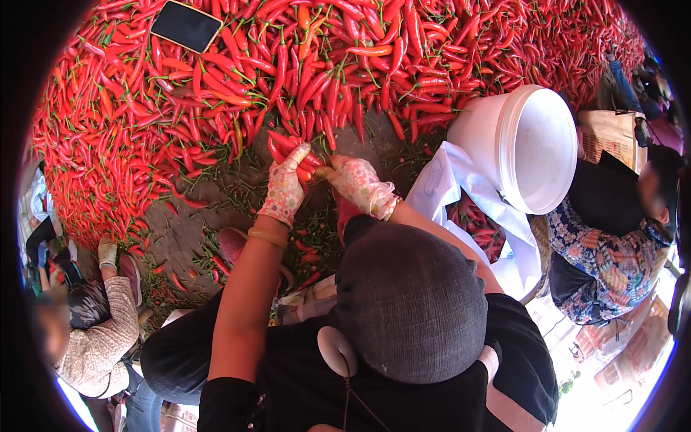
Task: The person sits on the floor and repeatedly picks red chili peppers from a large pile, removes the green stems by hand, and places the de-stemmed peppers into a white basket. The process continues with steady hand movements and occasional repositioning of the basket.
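My left hand (285, 186), in a flower-print glove, grips a small bunch of red chili peppers (282, 144). Their pointed ends stick out past the thumb toward the large heap of chili peppers (324, 70). My right hand (355, 181), in a matching glove, meets the left one, its thumb and fingers pinched at the near end of the bunch. What lies exactly between those fingertips is hidden. Both hands are above the dark ground (183, 227), just in front of the heap's edge, where cut-off green stems are scattered.
A phone (186, 26) lies on the heap. To the right, a white plastic bucket (483, 127) rests tilted beside a white sack (451, 167) with chili peppers inside. People sit close by at left (100, 345) and right (610, 254). A plastic crate (612, 135) stands at far right.
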Demonstrator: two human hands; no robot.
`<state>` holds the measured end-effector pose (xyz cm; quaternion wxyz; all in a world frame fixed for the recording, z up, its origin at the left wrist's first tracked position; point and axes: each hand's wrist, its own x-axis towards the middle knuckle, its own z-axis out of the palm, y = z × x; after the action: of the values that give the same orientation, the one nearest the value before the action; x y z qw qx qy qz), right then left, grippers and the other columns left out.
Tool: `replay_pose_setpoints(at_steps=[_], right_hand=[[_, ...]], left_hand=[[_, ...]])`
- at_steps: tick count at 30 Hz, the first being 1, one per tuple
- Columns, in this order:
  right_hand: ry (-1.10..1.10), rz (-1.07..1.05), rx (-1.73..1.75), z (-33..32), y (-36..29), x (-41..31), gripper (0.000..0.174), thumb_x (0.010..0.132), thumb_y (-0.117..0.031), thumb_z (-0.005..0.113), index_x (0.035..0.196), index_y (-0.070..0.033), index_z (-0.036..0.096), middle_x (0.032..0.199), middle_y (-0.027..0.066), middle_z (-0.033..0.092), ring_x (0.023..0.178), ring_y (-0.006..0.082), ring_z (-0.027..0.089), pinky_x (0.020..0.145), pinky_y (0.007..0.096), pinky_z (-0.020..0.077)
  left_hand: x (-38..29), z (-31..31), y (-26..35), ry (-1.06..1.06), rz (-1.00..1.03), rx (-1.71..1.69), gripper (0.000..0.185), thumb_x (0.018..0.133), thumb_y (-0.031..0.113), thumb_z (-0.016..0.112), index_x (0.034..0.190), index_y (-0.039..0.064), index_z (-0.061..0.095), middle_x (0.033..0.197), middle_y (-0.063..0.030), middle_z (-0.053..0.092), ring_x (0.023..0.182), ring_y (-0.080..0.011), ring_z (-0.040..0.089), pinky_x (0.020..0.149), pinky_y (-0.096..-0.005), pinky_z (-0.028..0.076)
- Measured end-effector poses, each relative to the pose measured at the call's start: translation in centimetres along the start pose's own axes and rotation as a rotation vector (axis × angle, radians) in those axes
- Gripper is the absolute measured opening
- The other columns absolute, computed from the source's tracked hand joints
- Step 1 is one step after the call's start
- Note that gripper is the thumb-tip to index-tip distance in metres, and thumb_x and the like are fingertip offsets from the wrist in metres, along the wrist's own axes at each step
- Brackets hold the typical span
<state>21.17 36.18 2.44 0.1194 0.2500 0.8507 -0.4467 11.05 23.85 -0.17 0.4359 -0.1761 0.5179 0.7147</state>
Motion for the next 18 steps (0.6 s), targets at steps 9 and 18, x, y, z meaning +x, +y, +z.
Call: replay_pose_setpoints(at_steps=[9, 18], right_hand=[[-0.256, -0.569, -0.155, 0.3, 0.6, -0.1, 0.034, 0.089, -0.038, 0.057, 0.079, -0.005, 0.061, 0.073, 0.0173, 0.061, 0.074, 0.0366, 0.063, 0.062, 0.0444, 0.0489], [0.395, 0.329, -0.095, -3.2, 5.8, 8.6, 0.036, 0.087, -0.028, 0.056, 0.112, -0.002, 0.058, 0.089, 0.0218, 0.065, 0.083, 0.0343, 0.065, 0.072, 0.0424, 0.0505]], left_hand=[[0.7, -3.7, 2.5, -0.175, -0.293, -0.154, 0.034, 0.085, 0.020, 0.062, 0.114, 0.001, 0.058, 0.094, -0.0101, 0.064, 0.076, -0.0218, 0.061, 0.069, -0.0344, 0.051], [0.7, -3.7, 2.6, -0.197, -0.210, -0.044, 0.035, 0.086, 0.014, 0.063, 0.116, -0.001, 0.056, 0.102, -0.0134, 0.065, 0.087, -0.0245, 0.064, 0.076, -0.0375, 0.054]])
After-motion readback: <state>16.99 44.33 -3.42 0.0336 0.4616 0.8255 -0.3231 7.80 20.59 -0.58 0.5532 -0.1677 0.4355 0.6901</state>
